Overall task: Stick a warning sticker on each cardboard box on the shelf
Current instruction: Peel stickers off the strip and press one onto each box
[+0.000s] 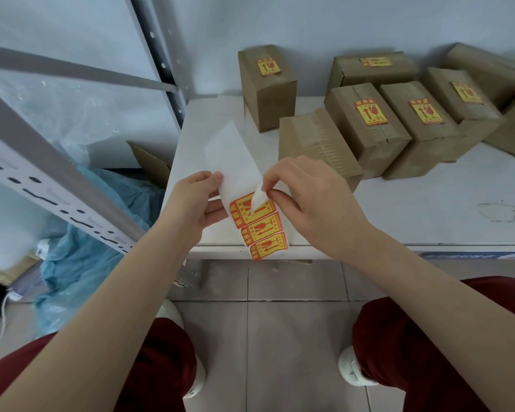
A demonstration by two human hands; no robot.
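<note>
- Right hand (306,200) pinches the lifted corner of the top sticker (244,214) between thumb and forefinger. The corner's white underside is curled up, and the other fingers are loosely bent.
- Left hand (197,200), at 9 o'clock of that sticker, pinches the edge of the white backing sheet (235,156), thumb on top and fingers beneath. It holds the sheet over the front edge of the shelf (428,209).
- Two spare stickers (263,236) sit unpeeled on the sheet at 6 o'clock of the lifted one.
- A bare box (315,141) lies at 1 o'clock of the hands, its top taped with no sticker showing; it looks like the next target.
- Five labelled boxes (381,138) stand from 12 to 2 o'clock. The far box (488,66) at 2 o'clock shows a plain top, and I cannot tell about its hidden faces.
- Risks, as I judge them:
  - A fast or steep pull could tear the sticker or drag its neighbour up.
  - The freed glue side could fold onto itself or cling to the fingers.
  - A slack left grip would let the sheet slide.
  - A sticker laid askew over the glossy tape may wrinkle or lift.
</note>
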